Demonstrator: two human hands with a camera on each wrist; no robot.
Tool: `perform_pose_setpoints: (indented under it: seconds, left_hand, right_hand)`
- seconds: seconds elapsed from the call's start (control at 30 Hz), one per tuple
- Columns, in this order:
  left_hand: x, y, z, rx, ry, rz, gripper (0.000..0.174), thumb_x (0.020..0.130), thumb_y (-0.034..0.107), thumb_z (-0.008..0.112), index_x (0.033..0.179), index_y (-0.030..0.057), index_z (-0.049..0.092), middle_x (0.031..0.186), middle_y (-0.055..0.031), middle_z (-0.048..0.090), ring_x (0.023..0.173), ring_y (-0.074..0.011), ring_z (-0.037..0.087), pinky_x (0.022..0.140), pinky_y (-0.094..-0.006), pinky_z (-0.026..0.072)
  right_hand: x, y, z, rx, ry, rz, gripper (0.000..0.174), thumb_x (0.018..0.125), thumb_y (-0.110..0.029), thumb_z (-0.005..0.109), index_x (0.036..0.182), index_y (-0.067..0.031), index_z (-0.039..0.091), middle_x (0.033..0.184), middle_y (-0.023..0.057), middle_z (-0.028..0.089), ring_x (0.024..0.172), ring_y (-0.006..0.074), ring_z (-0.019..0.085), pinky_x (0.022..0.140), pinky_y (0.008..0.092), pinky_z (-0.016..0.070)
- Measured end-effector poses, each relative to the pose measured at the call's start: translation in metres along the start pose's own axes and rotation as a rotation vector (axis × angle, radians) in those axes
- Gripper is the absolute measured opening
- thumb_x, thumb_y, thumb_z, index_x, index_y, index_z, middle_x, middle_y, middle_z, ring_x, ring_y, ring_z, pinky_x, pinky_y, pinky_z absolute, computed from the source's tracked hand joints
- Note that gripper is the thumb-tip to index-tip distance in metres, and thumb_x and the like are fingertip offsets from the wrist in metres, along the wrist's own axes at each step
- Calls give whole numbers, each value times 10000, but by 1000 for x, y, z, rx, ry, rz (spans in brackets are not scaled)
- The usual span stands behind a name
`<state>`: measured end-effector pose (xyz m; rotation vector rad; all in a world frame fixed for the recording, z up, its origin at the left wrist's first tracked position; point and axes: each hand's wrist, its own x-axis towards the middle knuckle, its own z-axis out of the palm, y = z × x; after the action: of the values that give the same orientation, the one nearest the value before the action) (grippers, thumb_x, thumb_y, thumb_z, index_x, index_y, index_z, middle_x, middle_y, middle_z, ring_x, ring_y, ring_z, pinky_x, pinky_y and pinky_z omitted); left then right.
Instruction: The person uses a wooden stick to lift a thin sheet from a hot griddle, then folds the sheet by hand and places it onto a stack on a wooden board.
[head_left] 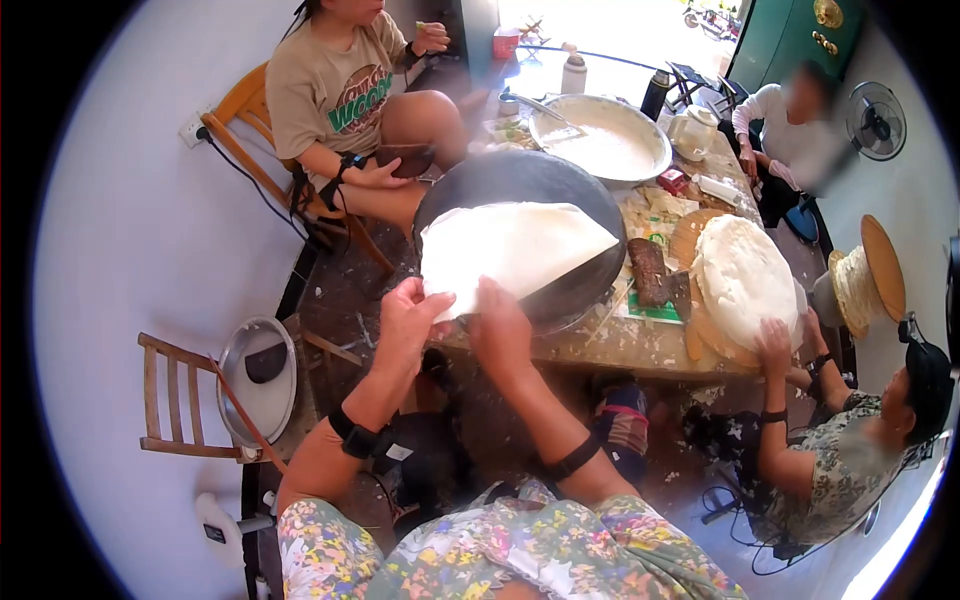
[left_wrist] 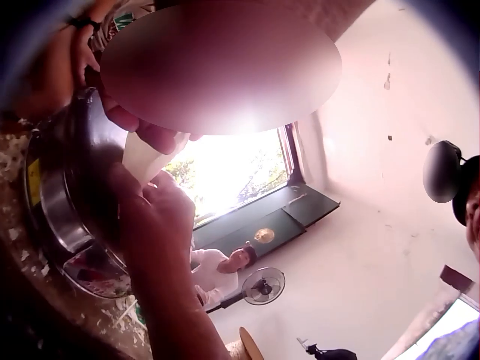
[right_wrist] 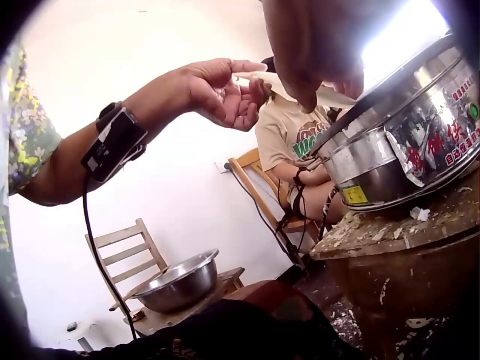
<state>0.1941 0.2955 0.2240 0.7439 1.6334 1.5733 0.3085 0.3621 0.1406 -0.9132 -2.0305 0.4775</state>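
Observation:
A thin, pale, folded sheet of flatbread (head_left: 510, 245) lies over the round dark griddle (head_left: 470, 175), its near end raised toward me. My left hand (head_left: 405, 322) pinches the near left corner between thumb and fingers. Right beside it, my right hand (head_left: 502, 335) grips the near edge with its fingers. In the right wrist view the left hand (right_wrist: 225, 94) has its thumb on top of the sheet, fingers curled below. The metal side of the griddle (right_wrist: 420, 142) shows there too. The left wrist view is partly covered by a blurred close-up; the right hand (left_wrist: 154, 210) shows at the flatbread.
Behind the griddle stands a wide bowl of batter (head_left: 605, 140) with a ladle. To its right, another person's hands touch a stack of flatbreads (head_left: 745, 280) on a round board. A dark brown block (head_left: 648, 270) lies between. A metal basin (head_left: 262, 375) stands at left.

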Motion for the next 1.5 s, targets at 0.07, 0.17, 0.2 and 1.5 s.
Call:
perform_pose_setpoints:
  seconds: [0.07,0.17,0.2,1.5]
  left_hand:
    - [2,28,20,163,-132,-12,285,930,345,648,941,61,637,794,-17,630,669,-81,598,627,-216,444]
    - [27,28,34,376,-217,349,595,1014,555,351,1136,47,634,1048,-100,651,1083,-208,591,976,-344,381]
    - [36,15,41,595,-149,536,606,1017,556,328,1233,45,573,1180,-119,589,1185,-239,519,1030,-392,327]
    - [3,-96,64,1147,-150,1056,536,734,259,724,1233,89,631,1339,-96,567,1269,-255,497,1103,-538,242]
  right_hand:
    - [8,4,-5,112,33,123,358,830,-83,601,1148,78,588,1005,231,675,953,386,650,823,439,513]
    - [26,8,-32,419,126,416,296,920,-181,575,909,110,626,754,247,668,735,407,669,685,474,493]
    - [32,11,-44,484,72,531,301,913,-190,587,906,109,628,763,255,666,736,406,669,681,472,491]
    - [-8,105,-122,-390,-200,-705,324,777,-151,644,1093,-102,595,1233,77,574,1245,276,524,1157,565,238]
